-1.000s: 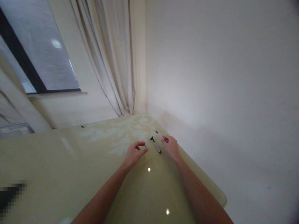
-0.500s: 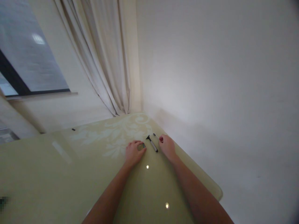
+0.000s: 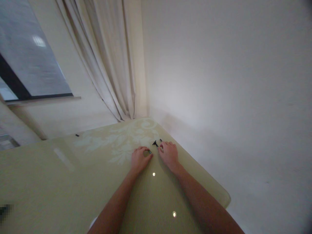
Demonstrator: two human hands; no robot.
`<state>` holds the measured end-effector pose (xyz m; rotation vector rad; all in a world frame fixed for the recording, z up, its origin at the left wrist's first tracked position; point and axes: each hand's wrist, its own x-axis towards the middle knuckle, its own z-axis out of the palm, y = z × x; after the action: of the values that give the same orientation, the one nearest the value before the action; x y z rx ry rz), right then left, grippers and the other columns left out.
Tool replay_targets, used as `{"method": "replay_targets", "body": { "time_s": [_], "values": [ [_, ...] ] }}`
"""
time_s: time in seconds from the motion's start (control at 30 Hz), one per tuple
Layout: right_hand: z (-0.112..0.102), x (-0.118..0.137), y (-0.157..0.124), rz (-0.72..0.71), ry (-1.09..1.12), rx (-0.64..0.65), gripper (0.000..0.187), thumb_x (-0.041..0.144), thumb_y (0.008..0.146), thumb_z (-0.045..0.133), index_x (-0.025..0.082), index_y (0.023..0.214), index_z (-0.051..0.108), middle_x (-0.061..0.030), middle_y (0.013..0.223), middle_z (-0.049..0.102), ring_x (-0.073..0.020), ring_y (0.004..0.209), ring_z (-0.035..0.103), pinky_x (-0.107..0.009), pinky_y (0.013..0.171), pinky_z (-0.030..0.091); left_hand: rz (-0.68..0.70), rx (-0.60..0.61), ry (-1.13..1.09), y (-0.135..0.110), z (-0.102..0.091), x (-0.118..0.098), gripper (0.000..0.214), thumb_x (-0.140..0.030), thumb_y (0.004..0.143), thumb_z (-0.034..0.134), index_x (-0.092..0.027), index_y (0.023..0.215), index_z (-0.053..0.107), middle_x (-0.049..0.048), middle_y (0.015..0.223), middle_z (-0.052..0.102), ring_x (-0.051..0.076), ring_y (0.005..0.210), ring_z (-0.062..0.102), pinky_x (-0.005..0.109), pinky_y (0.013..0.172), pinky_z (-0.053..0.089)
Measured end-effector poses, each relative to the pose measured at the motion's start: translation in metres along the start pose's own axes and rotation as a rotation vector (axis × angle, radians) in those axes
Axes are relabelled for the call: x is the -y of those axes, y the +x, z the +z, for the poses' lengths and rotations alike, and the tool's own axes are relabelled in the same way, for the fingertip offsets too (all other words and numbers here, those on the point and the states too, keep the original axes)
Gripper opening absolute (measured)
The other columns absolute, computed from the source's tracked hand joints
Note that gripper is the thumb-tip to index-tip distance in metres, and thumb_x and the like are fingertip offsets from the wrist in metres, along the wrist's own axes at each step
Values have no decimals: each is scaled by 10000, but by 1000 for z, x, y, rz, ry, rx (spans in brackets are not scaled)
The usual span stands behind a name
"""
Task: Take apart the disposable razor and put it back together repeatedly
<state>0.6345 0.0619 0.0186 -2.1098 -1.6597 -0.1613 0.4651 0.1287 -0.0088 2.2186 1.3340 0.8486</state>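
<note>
On the table top lies a razor (image 3: 154, 143) with a black head; its grey and black handle is mostly hidden under my right hand (image 3: 168, 154). The fingers of that hand are curled, thumb and forefinger closed at the razor's neck. Beyond the knuckles shows the dark tip of a thin stick-like item (image 3: 161, 140), the rest of it covered. To the left, my left hand (image 3: 140, 159) rests on the table, pinching a small dark piece with a greenish edge (image 3: 149, 151) between thumb and forefinger; its kind is too small to make out.
The pale green glossy table (image 3: 80, 188) has a white leaf pattern toward its far corner. A small black object (image 3: 77, 135) lies by the back edge. A wall (image 3: 219, 97) borders the right side, and a curtain (image 3: 112, 65) hangs behind the far corner.
My right hand has moved left from the thin stick-like item onto the razor's handle. My left hand has stayed in place with its small piece, which looks slightly turned.
</note>
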Motion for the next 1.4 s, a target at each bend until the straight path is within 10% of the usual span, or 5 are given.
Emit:
{"method": "replay_targets", "body": {
  "time_s": [0.2, 0.5, 1.03, 1.2, 1.4],
  "values": [
    [4, 4, -6, -13, -53, 48, 160, 257, 1004, 584, 186, 1036, 724, -119, 1059, 766, -279, 1054, 643, -365, 886, 378, 25, -50, -78, -15, -39, 23, 301, -399, 831, 703, -200, 1042, 779, 112, 1154, 780, 274, 1110, 718, 407, 1001, 544],
    [13, 30, -14, -58, 182, 76, 68, 150, 957, 622, 174, 962, 685, -93, 966, 730, -221, 869, 665, -297, 751, 416, -120, -136, 305, -110, -155, 138, 378, -524, 841, 640, -293, 1102, 786, 74, 1302, 753, 342, 1204, 686, 536, 1099, 478],
    [66, 225, -50, -255, 381, 260, 233, 148, 925, 611, 167, 1157, 616, -140, 1102, 691, -246, 908, 678, -329, 749, 485, -110, -148, 201, -119, -159, 163, 467, -506, 888, 567, -197, 1180, 763, 127, 1290, 758, 327, 1204, 691, 480, 1109, 500],
    [55, 203, -44, -282, 338, 207, 166, 286, 975, 619, 195, 1113, 623, -114, 1102, 677, -239, 875, 675, -327, 733, 489, -113, -144, 223, -118, -158, 160, 481, -493, 905, 523, -195, 1204, 755, 123, 1296, 754, 318, 1208, 694, 453, 1100, 507],
    [7, 74, -2, -116, 10, 5, 114, 217, 967, 603, 188, 1072, 634, -127, 1106, 678, -271, 1040, 639, -347, 867, 462, -155, -145, 267, -115, -157, 155, 471, -482, 898, 502, -208, 1190, 750, 111, 1280, 758, 309, 1202, 696, 415, 1060, 522]
  ]
}}
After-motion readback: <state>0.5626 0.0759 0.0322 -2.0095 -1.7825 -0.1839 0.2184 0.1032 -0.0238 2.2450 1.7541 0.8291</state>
